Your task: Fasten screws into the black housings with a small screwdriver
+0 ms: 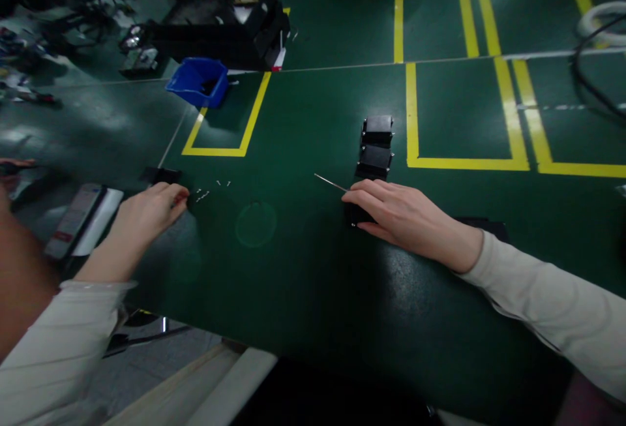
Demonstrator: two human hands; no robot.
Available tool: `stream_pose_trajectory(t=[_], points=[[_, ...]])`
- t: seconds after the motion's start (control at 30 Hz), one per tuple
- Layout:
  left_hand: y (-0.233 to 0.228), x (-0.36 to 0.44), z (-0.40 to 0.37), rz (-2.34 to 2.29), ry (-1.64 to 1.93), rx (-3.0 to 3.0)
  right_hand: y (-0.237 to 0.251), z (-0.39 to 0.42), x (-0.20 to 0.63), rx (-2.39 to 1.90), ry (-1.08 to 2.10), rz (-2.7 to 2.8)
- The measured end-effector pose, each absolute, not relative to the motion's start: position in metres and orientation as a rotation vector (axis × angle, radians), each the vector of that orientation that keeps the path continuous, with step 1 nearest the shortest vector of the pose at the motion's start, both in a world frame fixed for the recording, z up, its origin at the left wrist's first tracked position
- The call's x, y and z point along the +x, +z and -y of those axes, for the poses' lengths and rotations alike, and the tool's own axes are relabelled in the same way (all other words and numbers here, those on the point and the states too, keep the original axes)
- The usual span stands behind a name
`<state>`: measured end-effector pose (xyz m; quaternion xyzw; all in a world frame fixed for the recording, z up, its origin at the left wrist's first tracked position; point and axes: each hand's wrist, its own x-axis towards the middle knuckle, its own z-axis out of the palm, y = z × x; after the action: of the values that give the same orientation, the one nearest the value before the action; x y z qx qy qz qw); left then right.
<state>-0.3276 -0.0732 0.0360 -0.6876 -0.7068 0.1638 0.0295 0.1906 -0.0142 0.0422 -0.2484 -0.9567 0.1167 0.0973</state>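
So here's where we're at: two small black boxy plastic housings sit in a row on the dark green bench mat, just beyond our right hand. That hand lies flat over a third black part, fingers draped rather than clamped, with a thin metal pin poking out past the fingertips. Our left hand is curled with fingertips pinched together beside a scatter of tiny silver screws; can't tell if one's actually caught. We'd guess it's early going. The blue plastic bin looks open-topped, contents hidden. The black tray behind holds unclear bits.
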Motion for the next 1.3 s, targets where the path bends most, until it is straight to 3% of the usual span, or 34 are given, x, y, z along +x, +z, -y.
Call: stream_pose_trajectory(t=[0.13, 0.23, 0.47, 0.7, 1.3], points=[[0.042, -0.327, 0.057, 2.099, 0.837, -2.114, 0.044, 0.008, 0.189, -0.630, 0.374, 2.904], [0.045, -0.323, 0.048, 2.153, 0.884, -2.100, 0.045, 0.007, 0.188, -0.594, 0.385, 2.858], [0.058, -0.323, 0.074, 2.362, 0.434, -2.043, 0.054, 0.022, 0.176, -1.013, 0.297, 2.791], [0.070, -0.333, 0.132, 2.499, -0.034, -1.634, 0.052, 0.022, 0.176, -0.847, 0.373, 2.817], [0.031, -0.336, 0.162, 2.242, -0.239, -1.639, 0.041, 0.019, 0.186, -0.708, 0.480, 2.751]])
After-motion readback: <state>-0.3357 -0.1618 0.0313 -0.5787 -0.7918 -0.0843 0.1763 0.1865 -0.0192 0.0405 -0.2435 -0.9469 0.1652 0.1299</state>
